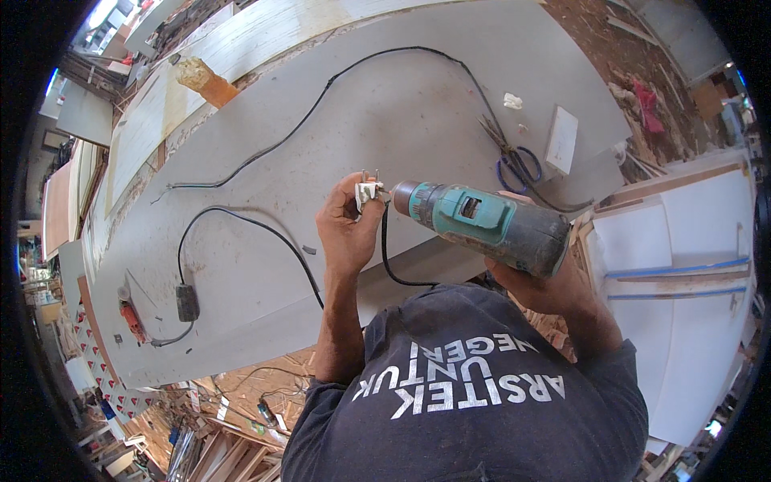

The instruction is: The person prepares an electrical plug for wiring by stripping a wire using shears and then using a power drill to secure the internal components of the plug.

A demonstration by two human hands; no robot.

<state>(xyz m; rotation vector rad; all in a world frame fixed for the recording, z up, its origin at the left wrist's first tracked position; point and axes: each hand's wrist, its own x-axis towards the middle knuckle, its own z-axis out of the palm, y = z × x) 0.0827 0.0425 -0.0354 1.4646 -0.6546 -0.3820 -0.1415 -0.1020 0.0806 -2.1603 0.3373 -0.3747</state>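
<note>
My left hand (344,229) pinches a white power plug (369,193), its two metal pins pointing away from me. In my right hand (534,287) is a teal and black cordless drill (482,221), lying level with its chuck against or very close to the plug's right side. Any bit at the chuck is too small to make out. A black cord (387,249) hangs from the plug toward my chest. Beyond the drill lie scissors (520,167) with blue handles. A long loose black cable (321,96) arcs across the grey tabletop, one end stripped at the left.
On the grey table (385,120) lie a dark in-line block (186,303) on a cord, a red-handled tool (131,320) and a white rectangular box (561,140). Yellow foam (205,80) stands at the far left. White panels (683,353) sit at right; wood scraps (233,454) litter the floor.
</note>
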